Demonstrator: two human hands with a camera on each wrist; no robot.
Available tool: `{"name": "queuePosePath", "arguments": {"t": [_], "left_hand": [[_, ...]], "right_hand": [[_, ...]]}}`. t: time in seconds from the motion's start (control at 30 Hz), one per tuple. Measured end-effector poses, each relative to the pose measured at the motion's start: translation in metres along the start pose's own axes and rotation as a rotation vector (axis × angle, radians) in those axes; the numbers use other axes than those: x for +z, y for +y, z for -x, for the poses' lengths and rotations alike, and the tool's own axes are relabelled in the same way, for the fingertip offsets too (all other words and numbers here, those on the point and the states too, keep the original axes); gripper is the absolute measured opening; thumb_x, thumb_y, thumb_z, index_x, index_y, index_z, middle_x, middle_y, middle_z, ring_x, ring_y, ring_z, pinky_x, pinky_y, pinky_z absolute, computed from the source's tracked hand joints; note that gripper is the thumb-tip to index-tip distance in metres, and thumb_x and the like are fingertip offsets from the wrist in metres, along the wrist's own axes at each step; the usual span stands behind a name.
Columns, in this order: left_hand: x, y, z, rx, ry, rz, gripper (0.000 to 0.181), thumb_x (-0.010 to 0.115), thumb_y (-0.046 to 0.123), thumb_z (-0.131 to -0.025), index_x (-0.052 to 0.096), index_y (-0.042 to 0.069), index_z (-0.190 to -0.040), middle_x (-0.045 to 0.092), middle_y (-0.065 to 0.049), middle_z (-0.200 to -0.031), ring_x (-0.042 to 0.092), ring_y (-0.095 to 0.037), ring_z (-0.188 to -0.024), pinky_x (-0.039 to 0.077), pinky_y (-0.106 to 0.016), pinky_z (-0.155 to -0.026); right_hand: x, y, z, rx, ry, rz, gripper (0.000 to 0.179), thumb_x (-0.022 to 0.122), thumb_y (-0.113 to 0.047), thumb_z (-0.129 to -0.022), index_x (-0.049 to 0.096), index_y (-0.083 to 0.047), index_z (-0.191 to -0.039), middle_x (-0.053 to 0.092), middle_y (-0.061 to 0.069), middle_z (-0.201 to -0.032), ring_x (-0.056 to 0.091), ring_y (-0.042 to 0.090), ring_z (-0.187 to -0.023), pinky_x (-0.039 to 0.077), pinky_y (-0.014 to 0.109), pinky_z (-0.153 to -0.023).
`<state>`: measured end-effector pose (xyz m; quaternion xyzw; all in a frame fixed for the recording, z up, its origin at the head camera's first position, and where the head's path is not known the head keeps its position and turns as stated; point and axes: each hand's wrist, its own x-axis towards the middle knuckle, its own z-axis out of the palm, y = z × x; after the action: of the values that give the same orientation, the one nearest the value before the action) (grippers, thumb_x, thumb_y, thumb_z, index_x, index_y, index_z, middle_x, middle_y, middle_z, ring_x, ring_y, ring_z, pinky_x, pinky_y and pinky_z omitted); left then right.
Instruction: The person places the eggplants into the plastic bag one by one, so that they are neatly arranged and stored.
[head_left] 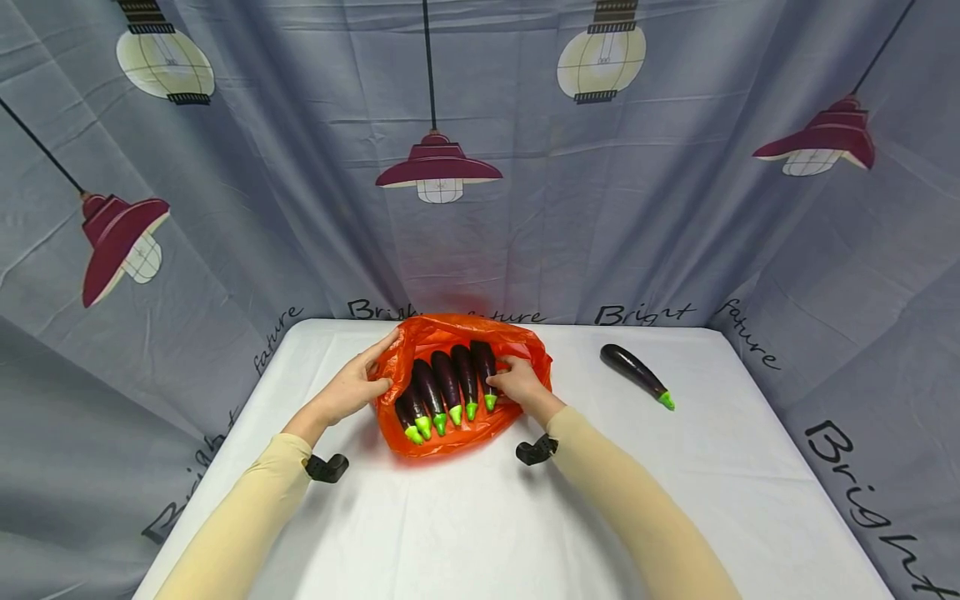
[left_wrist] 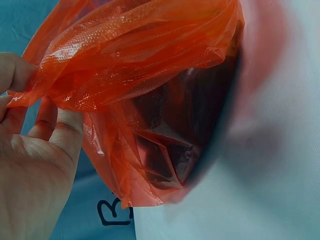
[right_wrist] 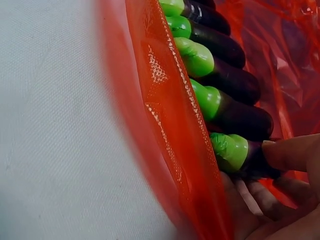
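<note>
A thin orange-red plastic bag (head_left: 457, 442) lies on the table with its mouth spread toward me. Several dark purple eggplants (head_left: 447, 385) with bright green stem ends are lined up side by side inside it. My left hand (head_left: 347, 390) pinches the bag's left rim between thumb and fingers, which the left wrist view shows close up. Inside the mouth, my right hand (head_left: 521, 385) grips the rightmost eggplant (head_left: 483, 367), thumb on top and fingers curled beneath, as seen in the right wrist view.
One more eggplant (head_left: 636, 372) lies apart on the white table (head_left: 750, 483), right of the bag. Grey-blue curtains (head_left: 480, 250) printed with lamps hang around the table's back and sides. A small black device (head_left: 326, 468) is strapped at each wrist.
</note>
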<state>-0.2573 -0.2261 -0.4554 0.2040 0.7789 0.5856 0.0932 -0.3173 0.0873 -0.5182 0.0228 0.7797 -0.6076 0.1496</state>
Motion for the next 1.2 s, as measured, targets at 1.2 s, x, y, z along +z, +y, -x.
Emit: {"name": "queuePosePath", "arguments": {"t": [1.2], "left_hand": [[0.0001, -0.0004, 0.0008, -0.017, 0.015, -0.006, 0.088, 0.053, -0.012, -0.093, 0.023, 0.030, -0.164, 0.024, -0.002, -0.168, 0.039, -0.029, -0.141, 0.051, -0.024, -0.089]], "right_hand": [[0.0102, 0.0038, -0.0078, -0.068, 0.053, 0.147, 0.049, 0.066, -0.004, -0.095, 0.056, 0.002, -0.142, 0.062, 0.018, -0.109, 0.063, 0.027, -0.089, 0.060, 0.035, -0.072]]}}
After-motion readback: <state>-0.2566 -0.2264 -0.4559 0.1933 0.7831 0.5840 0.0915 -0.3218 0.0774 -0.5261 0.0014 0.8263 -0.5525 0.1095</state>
